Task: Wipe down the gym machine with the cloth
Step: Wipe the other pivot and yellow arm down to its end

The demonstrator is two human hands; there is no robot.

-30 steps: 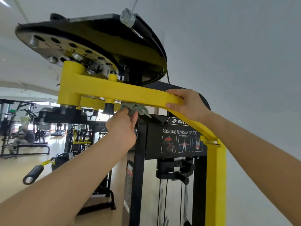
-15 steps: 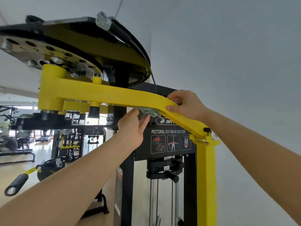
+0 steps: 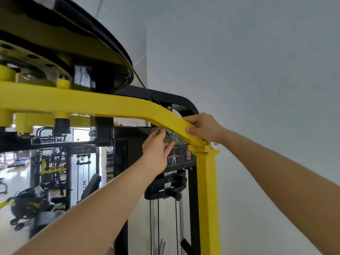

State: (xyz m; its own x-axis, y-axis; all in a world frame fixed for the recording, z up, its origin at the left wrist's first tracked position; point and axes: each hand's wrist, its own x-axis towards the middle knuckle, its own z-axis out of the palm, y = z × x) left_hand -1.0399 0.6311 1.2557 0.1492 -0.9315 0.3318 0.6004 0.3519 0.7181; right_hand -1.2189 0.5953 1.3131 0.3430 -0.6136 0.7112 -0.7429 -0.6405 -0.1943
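Grey wall [image 3: 257, 70] behind; left hand [image 3: 156, 151] pinches cloth [image 3: 171, 136] against underside of yellow arm [image 3: 110, 105], wiping. Right hand [image 3: 203, 128] grips arm just beside, likely steadying it.

Other gym equipment [image 3: 53, 168] stands on a glossy floor [image 3: 14, 173], a pale wall [image 3: 257, 70] opposite.

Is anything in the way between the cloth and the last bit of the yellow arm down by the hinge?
Nothing on the underside: the left hand presses the cloth against the yellow arm. The right hand grips that stretch from above, thumb on the front face beside the cloth, so it blocks front and top.
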